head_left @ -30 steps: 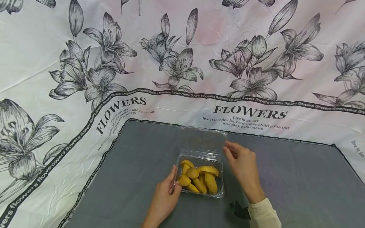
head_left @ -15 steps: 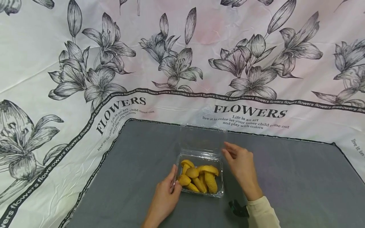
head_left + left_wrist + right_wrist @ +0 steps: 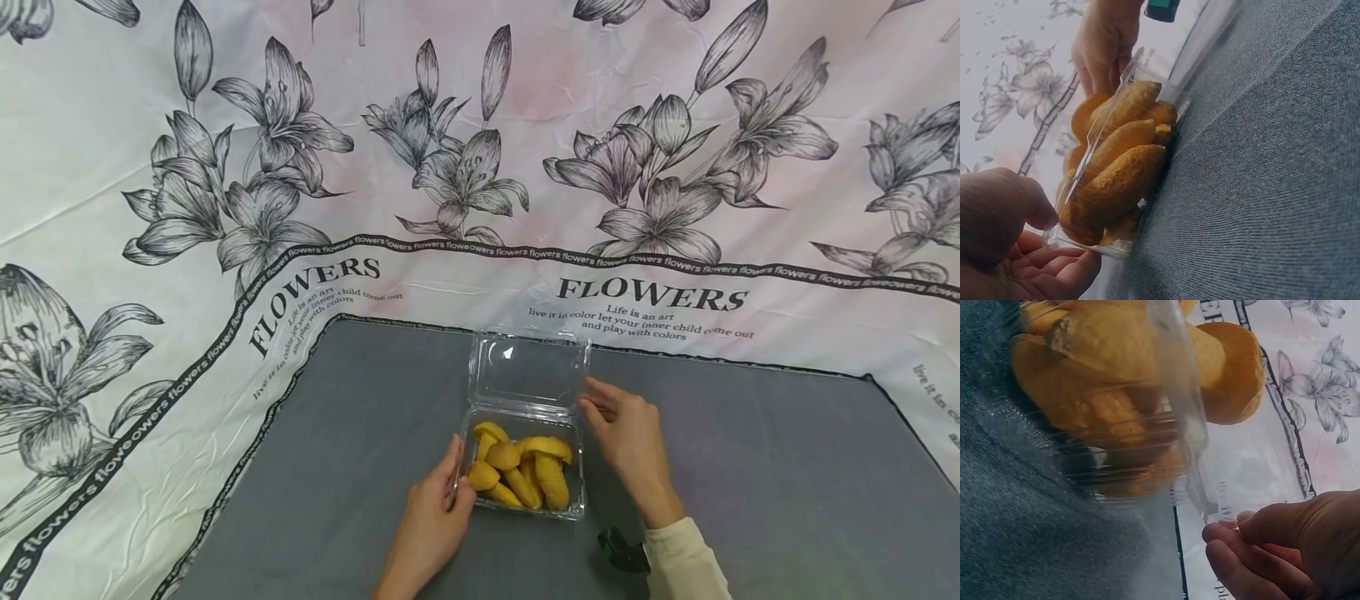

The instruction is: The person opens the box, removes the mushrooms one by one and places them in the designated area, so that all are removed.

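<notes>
A clear plastic clamshell container (image 3: 525, 510) stands on the grey cloth, with several yellow mushrooms (image 3: 552, 479) inside. Its lid (image 3: 528, 371) is raised at the back on its hinge. My left hand (image 3: 435, 508) grips the container's left side; in the left wrist view the thumb (image 3: 1038, 206) lies at the rim and the fingers curl below it. On the right, my right hand (image 3: 626, 437) pinches the lid's right edge between thumb and fingertips. In the right wrist view, the thumb and forefinger (image 3: 1222, 531) come together at the edge of the clear plastic.
A grey cloth (image 3: 337, 458) covers the work surface. Behind it and at the left hangs a white floral sheet (image 3: 450, 283) with black lettering. A dark wrist-worn device (image 3: 622, 552) shows beside the right sleeve (image 3: 684, 558).
The lid has tilted to a more upright angle and now catches light. My right hand has shifted slightly left with it. The left hand, container and mushrooms keep their places.
</notes>
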A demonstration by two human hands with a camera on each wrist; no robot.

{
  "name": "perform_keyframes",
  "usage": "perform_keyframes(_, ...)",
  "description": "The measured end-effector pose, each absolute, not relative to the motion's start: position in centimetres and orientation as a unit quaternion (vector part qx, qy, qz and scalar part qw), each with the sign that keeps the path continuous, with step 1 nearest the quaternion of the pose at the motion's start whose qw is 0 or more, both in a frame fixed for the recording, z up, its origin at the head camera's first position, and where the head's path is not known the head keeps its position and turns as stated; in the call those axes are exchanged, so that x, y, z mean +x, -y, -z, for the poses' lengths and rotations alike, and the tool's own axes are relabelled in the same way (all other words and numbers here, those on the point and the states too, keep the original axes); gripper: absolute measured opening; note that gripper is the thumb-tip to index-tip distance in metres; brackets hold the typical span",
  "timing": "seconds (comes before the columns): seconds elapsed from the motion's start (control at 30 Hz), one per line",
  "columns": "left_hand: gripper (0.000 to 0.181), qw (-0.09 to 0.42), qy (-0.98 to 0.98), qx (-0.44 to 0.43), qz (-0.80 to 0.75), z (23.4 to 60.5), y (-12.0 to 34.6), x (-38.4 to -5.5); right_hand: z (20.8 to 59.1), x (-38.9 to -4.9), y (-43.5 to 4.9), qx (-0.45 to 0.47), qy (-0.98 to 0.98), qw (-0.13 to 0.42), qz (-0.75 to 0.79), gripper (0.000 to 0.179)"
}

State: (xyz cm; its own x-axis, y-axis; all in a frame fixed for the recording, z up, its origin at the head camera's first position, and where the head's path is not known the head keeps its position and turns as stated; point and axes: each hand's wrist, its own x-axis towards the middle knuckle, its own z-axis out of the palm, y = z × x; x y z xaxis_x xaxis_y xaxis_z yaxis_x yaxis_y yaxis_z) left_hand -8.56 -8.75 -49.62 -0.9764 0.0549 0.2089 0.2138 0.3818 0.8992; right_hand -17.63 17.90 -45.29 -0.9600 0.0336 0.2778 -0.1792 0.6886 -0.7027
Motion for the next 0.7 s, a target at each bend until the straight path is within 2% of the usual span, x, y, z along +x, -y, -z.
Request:
perform_keyframes(0.5, 0.063, 0.051, 0.829, -0.073, 0.552, 49.57, 8.94, -8.46, 45.91, -17.66, -17.84, 0.025, 0.907, 0.115, -0.405, 0.039)
perform_keyframes(0.7, 0.064, 0.065, 0.825, -0.077, 0.556, 49.67, 9.02, -8.33, 45.85, -17.66, -17.85, 0.026, 0.908, 0.113, -0.402, 0.038)
